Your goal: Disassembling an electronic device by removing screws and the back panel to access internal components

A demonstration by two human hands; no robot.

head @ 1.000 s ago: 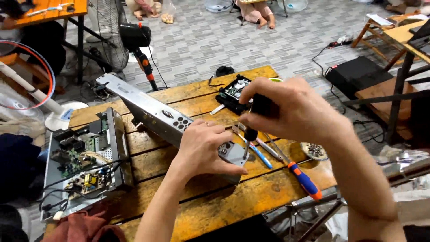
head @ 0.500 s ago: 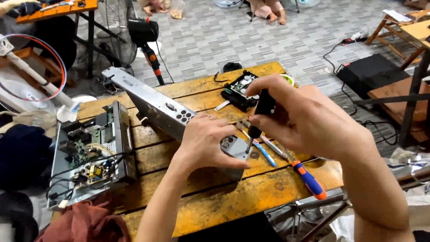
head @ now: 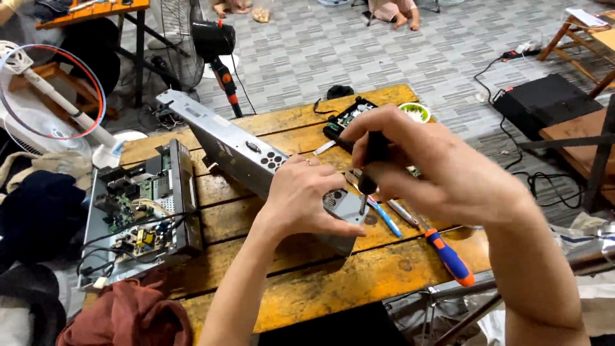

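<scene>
Left hand (head: 306,200) clamped flat over grey metal casing (head: 256,160), right hand (head: 423,163) at three o'clock, fist closed round black-handled screwdriver (head: 370,168), tip on casing's corner.

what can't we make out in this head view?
- Screwdriver tip and screw: too small, partly behind left hand.
- Metal cover near end: hidden under left hand.
- Screwdriver handle: wrapped by right hand.
- Green dish contents: too small.

Bare planks lie before the metal cover (head: 243,154); screwdrivers (head: 442,250) crowd its right, open chassis (head: 138,211) its left.
</scene>
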